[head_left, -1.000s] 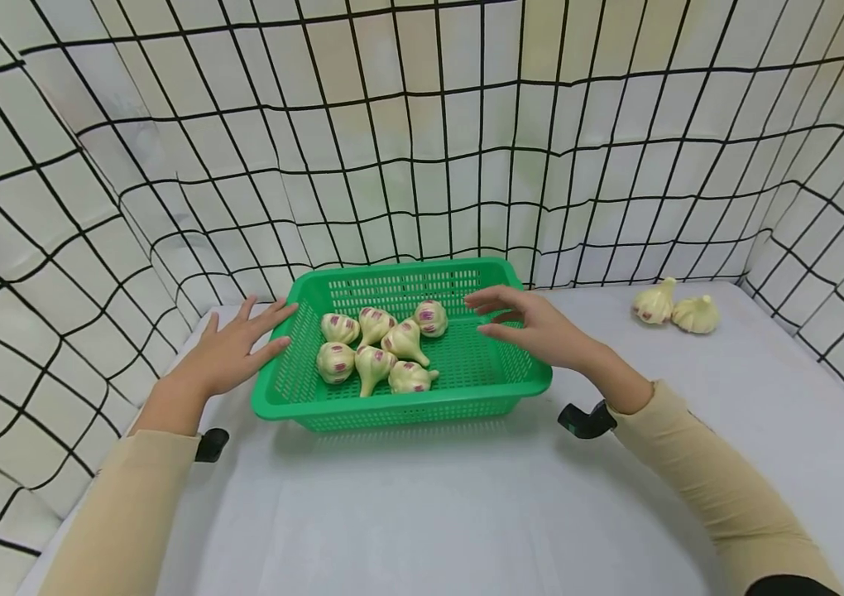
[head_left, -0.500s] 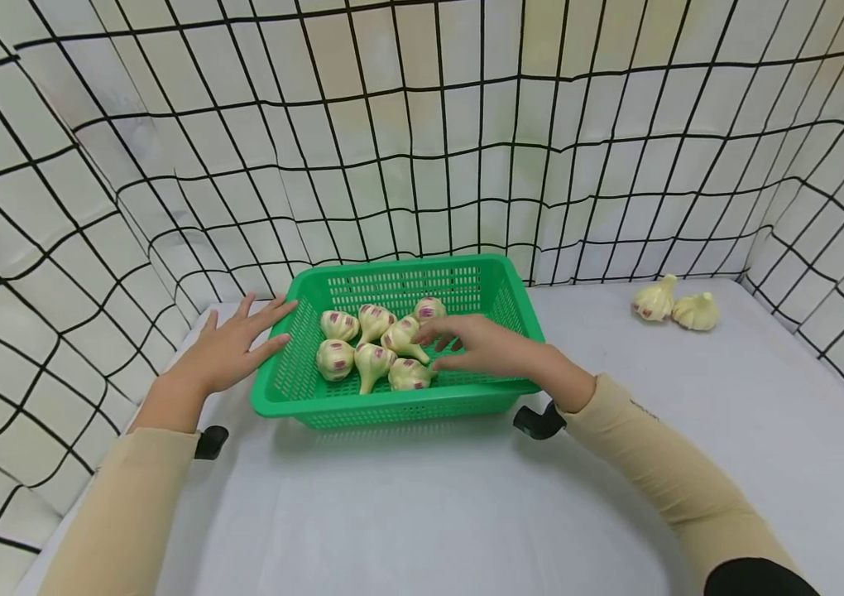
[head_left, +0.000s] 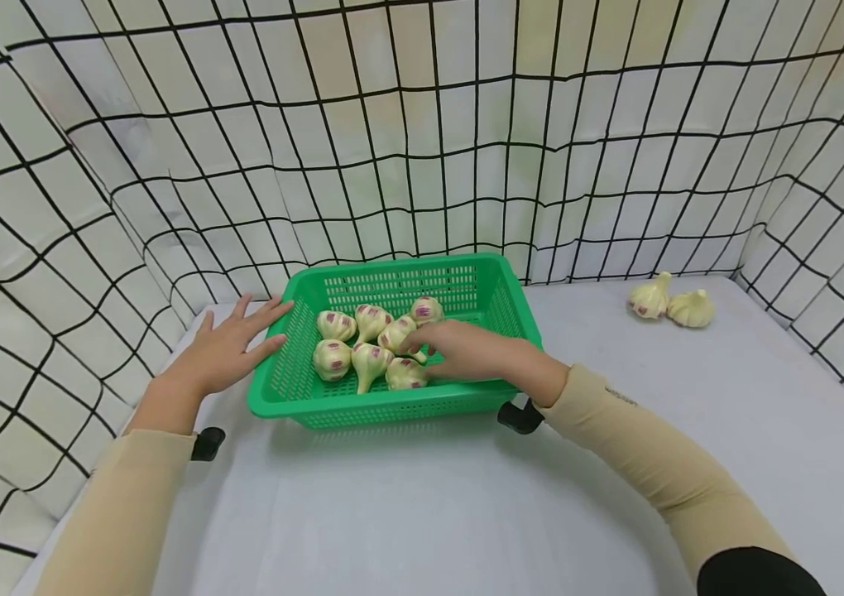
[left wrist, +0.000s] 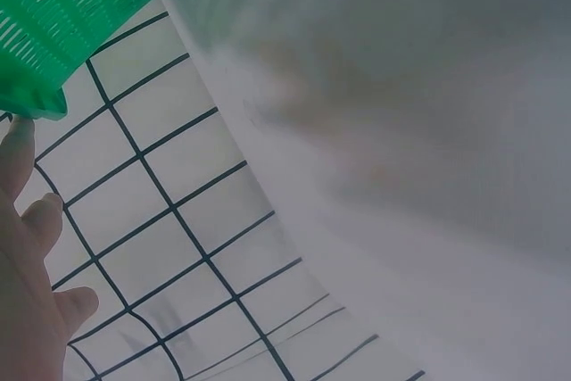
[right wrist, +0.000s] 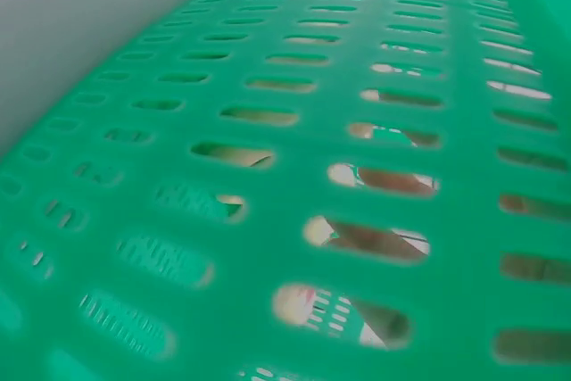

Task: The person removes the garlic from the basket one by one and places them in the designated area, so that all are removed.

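Inside the green plastic basket (head_left: 392,407) lie several garlic bulbs (head_left: 332,359) with purple patches, bunched toward its left half. My right hand (head_left: 467,352) reaches over the basket's right side. Its fingers bend down beside the front right garlic bulb (head_left: 405,374), with the thumb at that bulb's right end; whether they pinch it is unclear. My left hand (head_left: 232,348) is spread beside the basket's left rim, a fingertip meeting the rim (left wrist: 36,106) in the left wrist view. The basket's slotted side (right wrist: 294,185) fills the right wrist view, giving only glimpses of the hand.
Two more garlic bulbs, one tilted (head_left: 649,296) and one paler (head_left: 691,309), sit on the white table (head_left: 392,513) at the back right. Black netting (head_left: 407,157) over white sheeting walls the back and both sides.
From above the basket's right part, my right hand has moved left and down to the front right garlic bulb. My left hand keeps its place, and the bulbs appear unmoved.
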Demonstrator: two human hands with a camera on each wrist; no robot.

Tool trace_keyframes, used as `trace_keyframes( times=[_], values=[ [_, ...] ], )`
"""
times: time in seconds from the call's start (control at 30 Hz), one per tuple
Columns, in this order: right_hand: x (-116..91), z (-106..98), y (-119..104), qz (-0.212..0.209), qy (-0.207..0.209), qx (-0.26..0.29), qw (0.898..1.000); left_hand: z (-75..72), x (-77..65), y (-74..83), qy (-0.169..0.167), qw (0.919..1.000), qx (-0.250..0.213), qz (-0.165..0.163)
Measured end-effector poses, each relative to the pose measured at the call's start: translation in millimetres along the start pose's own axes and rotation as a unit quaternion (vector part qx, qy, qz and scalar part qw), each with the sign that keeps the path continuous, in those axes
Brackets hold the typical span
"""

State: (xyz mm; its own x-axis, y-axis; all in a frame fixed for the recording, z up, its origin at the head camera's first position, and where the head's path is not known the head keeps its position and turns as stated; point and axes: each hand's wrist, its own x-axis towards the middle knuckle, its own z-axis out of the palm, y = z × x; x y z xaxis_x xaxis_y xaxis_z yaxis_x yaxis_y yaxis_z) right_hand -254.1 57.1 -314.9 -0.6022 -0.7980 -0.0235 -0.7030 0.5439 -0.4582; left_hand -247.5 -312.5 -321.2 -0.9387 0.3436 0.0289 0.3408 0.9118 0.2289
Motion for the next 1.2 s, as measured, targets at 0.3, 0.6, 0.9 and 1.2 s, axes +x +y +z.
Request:
trace_keyframes(
  times=[0.3,0.6,0.9,1.2],
  values=[
    [12,7,-6,0.007,-0.022,-0.068,0.997,-1.6,-3.5,-0.4,0.000,1.0000,-0.004,0.001],
    [20,14,-4,0.011,-0.029,-0.086,0.996,-0.7,-6.0,-3.3,0.000,1.0000,-0.002,0.001],
    [20,15,0,0.028,-0.015,-0.086,0.996,-0.4,-2.4,-0.8,0.003,1.0000,-0.001,0.005],
    [15,13,2,0.043,-0.008,-0.075,0.996,0.9,1.6,1.6,0.006,0.9999,0.002,0.009]
  ],
)
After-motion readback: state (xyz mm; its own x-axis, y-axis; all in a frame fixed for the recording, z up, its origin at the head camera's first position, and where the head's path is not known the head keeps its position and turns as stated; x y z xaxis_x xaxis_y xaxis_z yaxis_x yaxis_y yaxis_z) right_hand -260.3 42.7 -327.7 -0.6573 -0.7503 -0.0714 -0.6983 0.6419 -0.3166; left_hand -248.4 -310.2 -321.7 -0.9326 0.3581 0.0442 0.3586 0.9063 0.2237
